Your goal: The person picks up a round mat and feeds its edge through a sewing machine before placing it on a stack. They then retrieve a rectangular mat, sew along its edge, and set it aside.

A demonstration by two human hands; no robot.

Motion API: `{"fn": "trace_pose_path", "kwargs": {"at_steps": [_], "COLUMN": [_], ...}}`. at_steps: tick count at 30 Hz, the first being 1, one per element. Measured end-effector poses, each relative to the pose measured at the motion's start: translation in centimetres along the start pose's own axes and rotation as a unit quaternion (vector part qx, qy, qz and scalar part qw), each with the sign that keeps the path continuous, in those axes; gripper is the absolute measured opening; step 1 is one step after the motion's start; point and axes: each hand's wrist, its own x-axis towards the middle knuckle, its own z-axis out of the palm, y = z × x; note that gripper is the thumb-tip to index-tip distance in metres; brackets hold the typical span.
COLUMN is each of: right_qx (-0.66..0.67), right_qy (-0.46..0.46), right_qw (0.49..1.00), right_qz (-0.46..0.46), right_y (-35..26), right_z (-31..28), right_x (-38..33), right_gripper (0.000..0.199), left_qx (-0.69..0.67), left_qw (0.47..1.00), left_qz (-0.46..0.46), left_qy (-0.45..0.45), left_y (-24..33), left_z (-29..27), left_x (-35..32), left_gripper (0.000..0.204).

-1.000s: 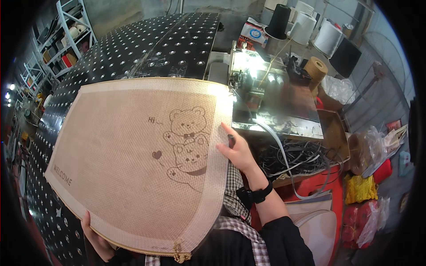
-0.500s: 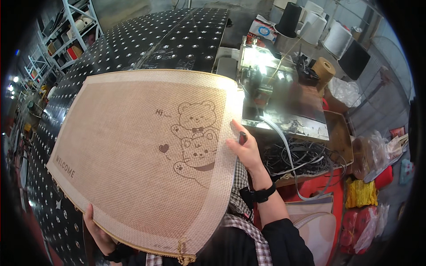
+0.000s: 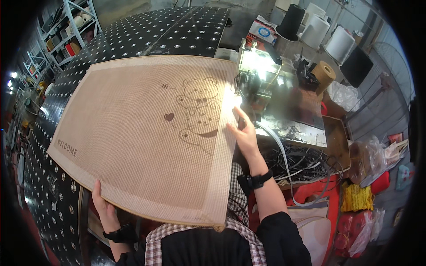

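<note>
A large beige woven floor mat [image 3: 133, 119], with a pale border and brown cartoon animals, lies tilted across the dotted black table. Its near edge reaches over my lap. My left hand [image 3: 104, 207] grips the near-left edge, thumb on top and the other fingers hidden underneath. At the right edge, my right hand [image 3: 245, 135] pinches the mat, thumb and forefinger lying on its border. Just beyond that hand, the mat's far right corner meets a brightly lit sewing machine [image 3: 257, 73]; glare hides the exact contact. A short cord tuft hangs at the near corner.
The studded black table [image 3: 177, 37] stretches away behind the mat. Thread cones [image 3: 315, 33] stand beyond the machine. Right of me, a cardboard box [image 3: 339, 133] holds tangled dark strips, and a pale strip [image 3: 279, 148] loops down. Wrapped packs [image 3: 357, 197] lie farther right.
The mat has shifted away from me, its far right corner now closer to the machine. Both hands moved with it. A small dark object seen at my right hand no longer shows.
</note>
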Motion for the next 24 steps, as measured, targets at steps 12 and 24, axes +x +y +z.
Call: {"fn": "trace_pose_path", "kwargs": {"at_steps": [12,24], "right_qx": [0.048,0.168], "right_qy": [-0.101,-0.056], "right_qw": [0.985,0.974], "right_qz": [0.128,0.141], "right_y": [-2.6,-2.3], "right_z": [1.1,0.4], "right_x": [-12.9,-5.4], "right_gripper": [0.075,0.074], "left_qx": [0.024,0.058], "left_qw": [0.999,0.998], "left_qz": [0.027,0.013], "left_qy": [0.009,-0.02], "left_y": [-2.3,-2.4], "left_z": [6.4,14.9], "left_x": [8.0,16.3], "left_gripper": [0.047,0.044]}}
